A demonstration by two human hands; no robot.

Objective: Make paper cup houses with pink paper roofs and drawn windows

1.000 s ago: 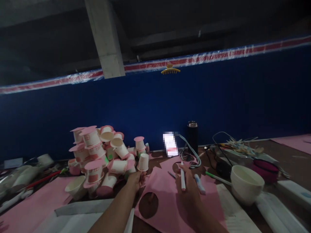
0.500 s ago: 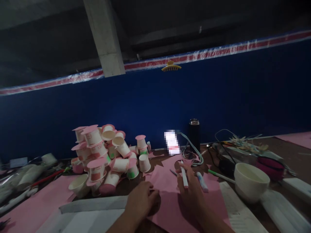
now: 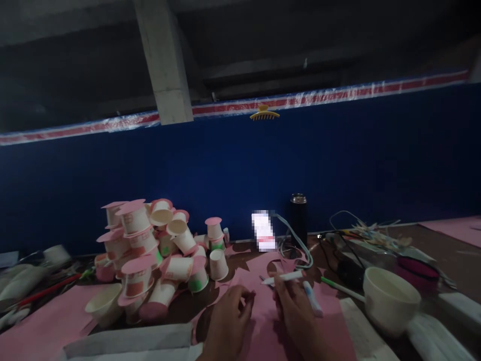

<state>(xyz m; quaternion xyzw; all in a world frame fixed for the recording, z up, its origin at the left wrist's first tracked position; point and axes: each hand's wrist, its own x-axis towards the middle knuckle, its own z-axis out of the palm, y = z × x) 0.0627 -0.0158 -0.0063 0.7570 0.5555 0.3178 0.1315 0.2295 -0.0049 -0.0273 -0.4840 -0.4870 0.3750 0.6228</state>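
Note:
My right hand (image 3: 291, 311) is closed around a white pen (image 3: 283, 277) that points left, just above a pink paper sheet (image 3: 263, 326) with round holes cut in it. Beside it, my left hand (image 3: 229, 321) rests on the same sheet with its fingers curled on the paper's edge. A pile of small paper cups with pink discs (image 3: 150, 250) stands to the left. One upside-down paper cup (image 3: 218, 264) sits at the pile's right edge, apart from my hands.
A white bowl (image 3: 391, 301) stands at the right, with a blue-capped marker (image 3: 311, 298) and green pen (image 3: 338, 288) near it. A dark flask (image 3: 298, 218), phone (image 3: 264, 230) and cables (image 3: 296, 240) line the blue wall. Another pink sheet (image 3: 41, 326) lies at left.
My left hand set a paper cup down beside the pile and came back to the pink sheet. My right hand turned the pen from upright to pointing left.

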